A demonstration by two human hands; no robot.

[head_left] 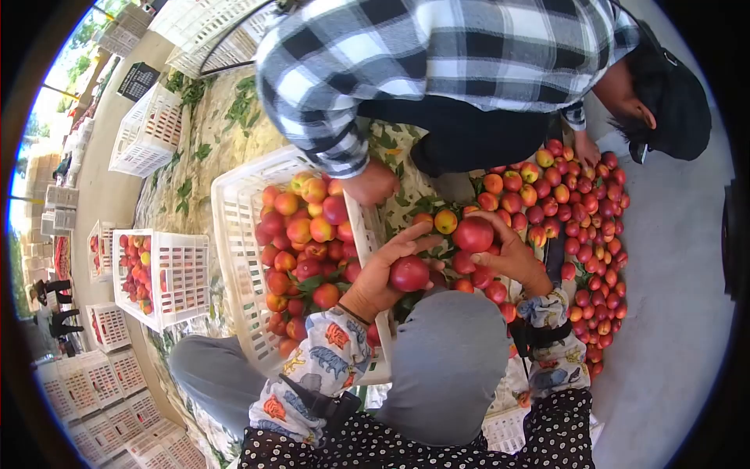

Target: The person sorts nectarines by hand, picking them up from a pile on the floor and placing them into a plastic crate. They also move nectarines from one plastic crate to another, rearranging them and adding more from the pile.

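Note:
My left hand (383,270) is closed around a red nectarine (409,274) beside the right wall of a white plastic crate (226,234). Several red and yellow nectarines (312,228), with a few green leaves among them, fill much of that crate. To the right, my right hand (516,258) grips another large red nectarine (473,234). Below and around it lie more nectarines from a big loose pile (578,195) spread along the ground. Part of each hand's grip is hidden by the fruit.
A co-worker in a checked shirt (469,55) bends over the pile, one hand (373,182) at the crate's rim, the other (584,148) at the fruit. Another filled crate (183,273) stands left. Stacked crates (101,383) line the lower left. My knee (445,359) juts between my arms.

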